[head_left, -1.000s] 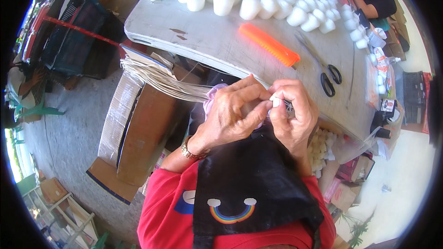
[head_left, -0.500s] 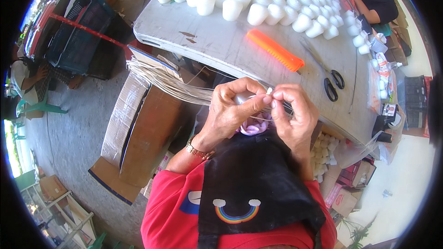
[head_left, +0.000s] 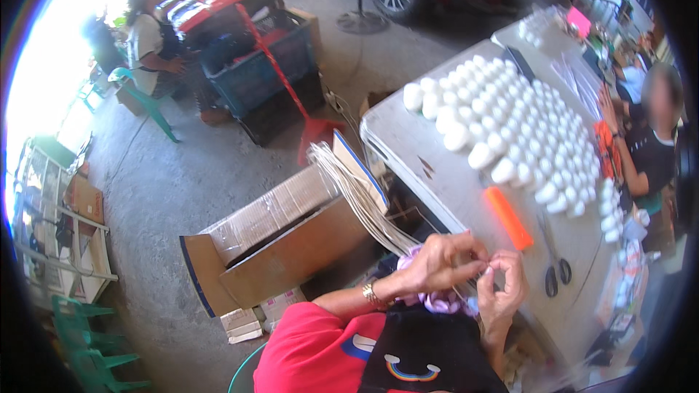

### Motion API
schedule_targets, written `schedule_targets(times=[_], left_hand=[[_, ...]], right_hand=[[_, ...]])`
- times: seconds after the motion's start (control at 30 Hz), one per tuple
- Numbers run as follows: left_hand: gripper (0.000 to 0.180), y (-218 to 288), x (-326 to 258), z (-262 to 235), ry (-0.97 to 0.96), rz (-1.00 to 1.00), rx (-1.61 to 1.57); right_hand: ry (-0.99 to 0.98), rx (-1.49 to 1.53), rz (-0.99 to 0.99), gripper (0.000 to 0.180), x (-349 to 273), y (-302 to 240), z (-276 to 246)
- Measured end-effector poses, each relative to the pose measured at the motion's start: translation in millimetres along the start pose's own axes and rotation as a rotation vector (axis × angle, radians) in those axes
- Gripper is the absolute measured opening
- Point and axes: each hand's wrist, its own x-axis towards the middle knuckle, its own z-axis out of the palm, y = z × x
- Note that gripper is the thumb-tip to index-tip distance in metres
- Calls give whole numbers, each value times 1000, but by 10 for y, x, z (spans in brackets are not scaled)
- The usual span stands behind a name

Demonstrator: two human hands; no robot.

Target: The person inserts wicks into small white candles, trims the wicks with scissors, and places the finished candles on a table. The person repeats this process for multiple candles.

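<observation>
My left hand (head_left: pixel 442 263) and my right hand (head_left: pixel 502 290) meet fingertip to fingertip above my lap, beside the table's near edge. Both are closed in a pinch; whatever lies between the tips is too small and blurred to name. A bundle of long pale cords (head_left: pixel 362 212) runs from a cardboard box (head_left: pixel 298 247) toward my left hand. Under the hands lies bunched purple cloth (head_left: pixel 435 300). On the table (head_left: pixel 444 175), nearest my right hand, are a bright orange bar-shaped tool (head_left: pixel 508 218) and black-handled scissors (head_left: pixel 558 276).
Many small white rounded cups or candles (head_left: pixel 510 120) cover the table's far part. A co-worker (head_left: pixel 641 145) stands at its right side. Leftward are a red broom-like tool (head_left: pixel 273 65), a blue crate (head_left: pixel 255 65), a seated person (head_left: pixel 149 44) and green chairs (head_left: pixel 95 342).
The view has swung left and upward, so the table and hands appear farther right and lower. The small white piece that showed between my fingertips is no longer distinct; both hands keep pinching.
</observation>
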Motion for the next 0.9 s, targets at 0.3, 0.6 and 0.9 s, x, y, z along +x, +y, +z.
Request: schedule_targets(times=[0.3,0.6,0.9], left_hand=[[16,-17,-17,148,285,362,525],[15,24,-39,104,119,-407,-284],[13,-98,46,74,20,-451,-983]], right_hand=[[-30,-58,-29,16,59,-52,-3],[44,-202,-161,19,22,109,60],[175,-256,-314,25,14,9,-30]])
